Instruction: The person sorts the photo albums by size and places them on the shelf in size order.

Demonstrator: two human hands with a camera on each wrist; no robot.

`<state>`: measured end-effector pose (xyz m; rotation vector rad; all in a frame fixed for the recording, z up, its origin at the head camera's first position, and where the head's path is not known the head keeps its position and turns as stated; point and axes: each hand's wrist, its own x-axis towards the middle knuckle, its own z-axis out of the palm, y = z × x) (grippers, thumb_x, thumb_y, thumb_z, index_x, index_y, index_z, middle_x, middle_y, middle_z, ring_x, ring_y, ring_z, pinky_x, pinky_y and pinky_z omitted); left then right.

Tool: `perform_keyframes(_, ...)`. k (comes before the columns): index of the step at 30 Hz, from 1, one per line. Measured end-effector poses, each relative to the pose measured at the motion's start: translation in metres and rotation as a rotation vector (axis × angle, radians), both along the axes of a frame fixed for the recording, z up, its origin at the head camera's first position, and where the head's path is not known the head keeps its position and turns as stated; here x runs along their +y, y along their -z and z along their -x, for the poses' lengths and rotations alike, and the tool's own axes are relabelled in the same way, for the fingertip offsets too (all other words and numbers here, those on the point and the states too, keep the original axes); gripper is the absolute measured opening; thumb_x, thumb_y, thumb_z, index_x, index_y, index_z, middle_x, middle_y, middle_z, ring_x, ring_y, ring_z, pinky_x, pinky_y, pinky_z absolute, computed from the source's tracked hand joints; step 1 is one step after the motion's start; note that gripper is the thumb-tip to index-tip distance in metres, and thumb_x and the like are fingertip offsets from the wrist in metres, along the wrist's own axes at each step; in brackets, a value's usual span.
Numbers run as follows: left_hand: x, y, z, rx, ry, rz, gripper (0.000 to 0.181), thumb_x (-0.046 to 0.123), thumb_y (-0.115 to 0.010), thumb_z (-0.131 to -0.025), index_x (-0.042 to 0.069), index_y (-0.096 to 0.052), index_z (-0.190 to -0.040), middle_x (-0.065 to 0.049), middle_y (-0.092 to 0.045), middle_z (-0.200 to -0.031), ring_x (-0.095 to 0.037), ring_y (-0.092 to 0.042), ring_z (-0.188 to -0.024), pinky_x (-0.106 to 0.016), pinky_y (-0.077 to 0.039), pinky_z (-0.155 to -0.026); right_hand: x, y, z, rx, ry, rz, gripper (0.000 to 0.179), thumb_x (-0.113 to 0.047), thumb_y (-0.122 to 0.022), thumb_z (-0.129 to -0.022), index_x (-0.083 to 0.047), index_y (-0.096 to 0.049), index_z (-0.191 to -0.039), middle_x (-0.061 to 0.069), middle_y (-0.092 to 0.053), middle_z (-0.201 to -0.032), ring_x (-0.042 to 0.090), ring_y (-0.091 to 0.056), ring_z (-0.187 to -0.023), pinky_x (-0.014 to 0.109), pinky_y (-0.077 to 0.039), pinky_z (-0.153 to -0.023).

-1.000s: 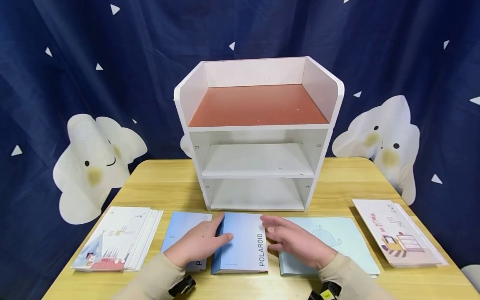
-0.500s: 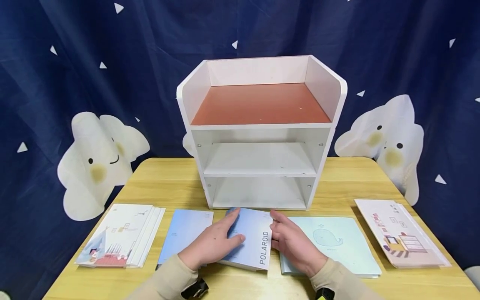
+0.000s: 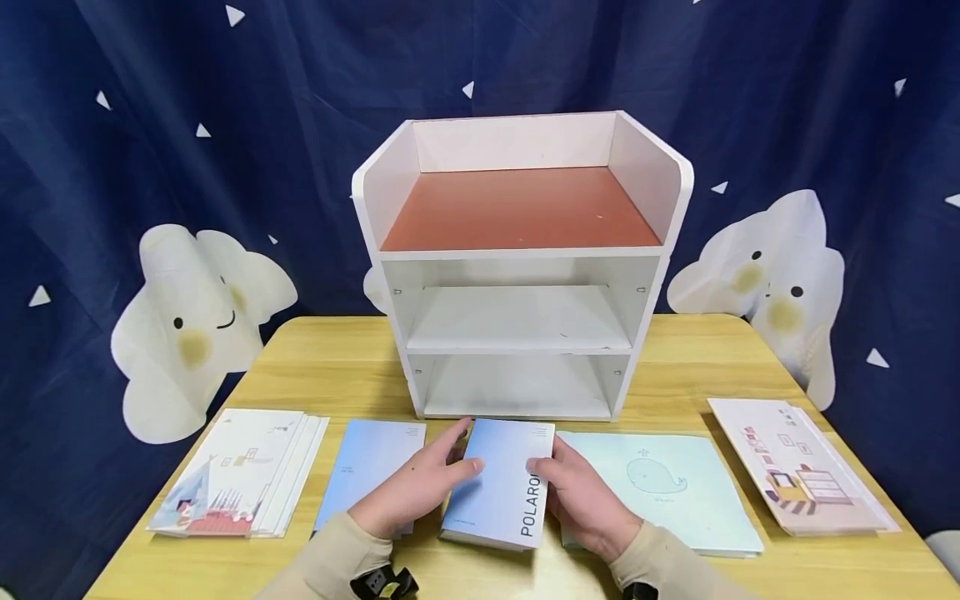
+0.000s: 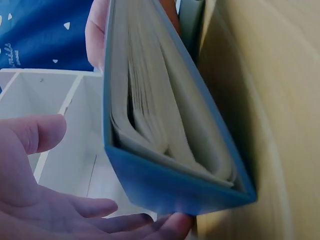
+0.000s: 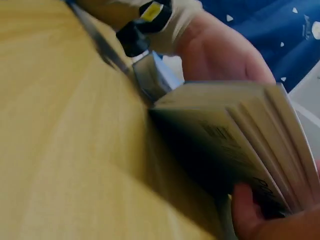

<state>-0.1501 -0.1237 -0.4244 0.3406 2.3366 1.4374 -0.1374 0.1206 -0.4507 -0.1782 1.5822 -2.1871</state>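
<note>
In the head view a thick blue photo album [image 3: 498, 479] with POLAROID on its cover sits tilted off the table between both hands. My right hand [image 3: 588, 500] grips its right edge, thumb over the cover; the right wrist view shows a finger [image 5: 244, 207] beneath the album's back cover [image 5: 210, 142]. My left hand [image 3: 408, 487] is at the spine side. Its straight fingers touch the spine [image 4: 170, 185] in the left wrist view, while the thumb [image 4: 50, 132] stands apart from the cover. Page edges face the left wrist camera.
A second blue album [image 3: 375, 467] lies left of the hands, beside a stack of illustrated booklets [image 3: 228, 475]. To the right are a pale green whale-cover book [image 3: 697, 492] and pink booklets [image 3: 798, 467]. Behind stands a white shelf unit [image 3: 517, 321] on the wooden table [image 3: 322, 358].
The album has shifted right and tilted up from lying flat on the table. My right hand has come from beside its edge to gripping it, and my left hand moved right with it.
</note>
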Motion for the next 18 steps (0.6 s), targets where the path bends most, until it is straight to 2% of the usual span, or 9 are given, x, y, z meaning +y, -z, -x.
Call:
perform_keyframes(2, 0.002, 0.001, 0.000, -0.006, 0.013, -0.026, 0.077, 0.040, -0.059, -0.102, 0.011, -0.020, -0.162, -0.017, -0.034, -0.159, -0.037, -0.038, -0.143, -0.056, -0.037, -0.111, 0.001, 0.001, -0.001, -0.009, -0.008, 0.004, 0.051, -0.009, -0.048, -0.102, 0.006, -0.031, -0.148, 0.017, -0.066, -0.122, 0.025, -0.067, -0.106, 0.040, -0.055, -0.090)
perform_keyframes(6, 0.002, 0.004, 0.000, -0.010, -0.005, -0.046, 0.080, 0.038, -0.062, -0.101, 0.004, -0.021, -0.161, -0.023, -0.036, -0.157, -0.038, -0.038, -0.143, -0.055, -0.035, -0.113, 0.004, 0.000, -0.002, -0.041, 0.010, 0.060, 0.050, -0.015, -0.048, -0.105, 0.005, -0.032, -0.148, 0.015, -0.067, -0.120, 0.025, -0.069, -0.103, 0.041, -0.056, -0.089)
perform_keyframes(13, -0.007, 0.010, 0.006, -0.050, -0.021, -0.125, 0.089, 0.038, -0.064, -0.100, 0.003, -0.010, -0.162, -0.023, -0.024, -0.162, -0.037, -0.039, -0.142, -0.051, -0.037, -0.112, 0.009, -0.002, 0.000, -0.059, 0.023, 0.083, 0.050, -0.022, -0.047, -0.108, 0.006, -0.035, -0.148, 0.014, -0.069, -0.118, 0.025, -0.070, -0.103, 0.043, -0.057, -0.089)
perform_keyframes(15, -0.008, 0.010, 0.007, -0.076, -0.007, -0.177, 0.088, 0.038, -0.063, -0.101, 0.005, -0.010, -0.162, -0.025, -0.027, -0.161, -0.039, -0.047, -0.136, -0.051, -0.045, -0.106, 0.010, -0.004, 0.001, -0.058, 0.026, 0.096, 0.051, -0.022, -0.046, -0.109, 0.005, -0.033, -0.150, 0.014, -0.069, -0.119, 0.024, -0.070, -0.104, 0.042, -0.057, -0.089)
perform_keyframes(18, -0.008, 0.012, 0.007, -0.162, 0.027, -0.297, 0.083, 0.036, -0.061, -0.102, 0.010, -0.011, -0.163, -0.024, -0.038, -0.154, -0.037, -0.060, -0.120, -0.049, -0.056, -0.091, 0.011, -0.008, 0.002, -0.051, 0.030, 0.117, 0.052, -0.022, -0.043, -0.109, 0.004, -0.030, -0.153, 0.013, -0.069, -0.119, 0.022, -0.070, -0.104, 0.041, -0.058, -0.088)
